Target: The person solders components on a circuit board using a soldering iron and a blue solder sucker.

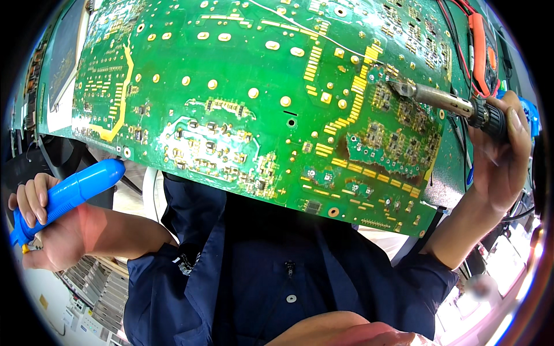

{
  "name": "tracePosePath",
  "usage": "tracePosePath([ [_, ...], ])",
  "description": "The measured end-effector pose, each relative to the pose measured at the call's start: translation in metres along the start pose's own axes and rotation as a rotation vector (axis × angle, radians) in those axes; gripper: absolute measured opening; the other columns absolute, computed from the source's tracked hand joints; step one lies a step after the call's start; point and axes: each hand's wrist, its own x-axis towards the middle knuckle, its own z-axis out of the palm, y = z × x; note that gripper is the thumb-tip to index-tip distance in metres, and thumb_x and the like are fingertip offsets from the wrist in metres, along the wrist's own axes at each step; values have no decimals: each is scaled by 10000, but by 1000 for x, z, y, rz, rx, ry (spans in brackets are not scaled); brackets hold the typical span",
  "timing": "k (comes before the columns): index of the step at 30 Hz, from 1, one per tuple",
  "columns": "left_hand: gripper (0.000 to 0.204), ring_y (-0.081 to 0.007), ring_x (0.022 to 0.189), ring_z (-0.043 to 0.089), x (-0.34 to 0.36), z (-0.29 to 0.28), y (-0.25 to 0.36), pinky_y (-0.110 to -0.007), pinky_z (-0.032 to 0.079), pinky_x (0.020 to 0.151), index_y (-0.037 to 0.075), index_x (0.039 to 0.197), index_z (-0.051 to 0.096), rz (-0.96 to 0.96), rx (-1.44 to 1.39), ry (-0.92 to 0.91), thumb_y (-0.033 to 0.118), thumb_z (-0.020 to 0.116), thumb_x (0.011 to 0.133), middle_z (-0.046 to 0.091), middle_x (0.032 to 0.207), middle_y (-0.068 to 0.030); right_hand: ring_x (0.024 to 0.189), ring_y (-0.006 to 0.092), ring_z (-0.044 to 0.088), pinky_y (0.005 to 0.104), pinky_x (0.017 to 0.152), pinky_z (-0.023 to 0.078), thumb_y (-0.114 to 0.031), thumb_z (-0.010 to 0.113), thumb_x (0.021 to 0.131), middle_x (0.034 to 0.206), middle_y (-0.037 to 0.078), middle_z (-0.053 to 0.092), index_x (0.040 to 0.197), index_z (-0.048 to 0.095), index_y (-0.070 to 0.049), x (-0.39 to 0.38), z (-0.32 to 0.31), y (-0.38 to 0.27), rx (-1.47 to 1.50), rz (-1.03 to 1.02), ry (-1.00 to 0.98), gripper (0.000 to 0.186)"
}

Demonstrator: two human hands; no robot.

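Note:
A large green circuit board stretches across the view, with gold pads and many small parts. My right hand, at the right, is closed around the dark handle of a soldering iron. The iron's metal tip reaches over the board's upper right part, close to a cluster of small parts; whether it touches them I cannot tell. Off the board's lower left corner, my left hand grips a blue solder sucker, its rounded end pointing toward the board. Part of the sucker's far end is hidden by my fingers.
An orange multimeter with red and black leads lies beyond the right edge of the board. A thin white wire crosses the board's top. Green work surface shows at the right. A pale sheet lies at the left.

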Motion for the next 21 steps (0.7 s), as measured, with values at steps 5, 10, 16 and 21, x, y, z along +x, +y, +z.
tracePosePath([
  [5, 875, -158, 652, 535, 0, -1, 1, -307, 437, 727, -37, 1112, 430, 1, 11, 12, 793, 446, 834, 514, 781, -63, 484, 43, 351, 199, 491, 280, -267, 509, 988, 659, 17, 482, 1031, 605, 44, 2, 4, 2, -2, -89, -136, 328],
  [10, 818, -156, 643, 530, 0, -3, 1, -306, 434, 722, -40, 1108, 430, 7, 6, 45, 726, 511, 833, 515, 782, -64, 509, 47, 360, 201, 505, 280, -264, 510, 984, 696, 29, 481, 1034, 608, 58, -1, 5, -1, 40, -80, 7, 340],
  [16, 819, -156, 640, 530, 1, -6, 1, -309, 434, 719, -40, 1102, 435, -15, 14, 16, 728, 513, 828, 515, 781, -63, 524, 52, 374, 199, 523, 298, -265, 518, 977, 713, 31, 480, 1064, 613, 72, -1, 6, 1, -50, -71, 78, 361],
  [21, 839, -157, 640, 534, 1, -8, 0, -313, 438, 715, -46, 1104, 446, -30, 9, -7, 744, 497, 828, 519, 774, -61, 547, 49, 392, 196, 543, 330, -257, 501, 986, 728, 26, 457, 1081, 614, 76, 1, 3, 2, -21, -113, -52, 364],
])
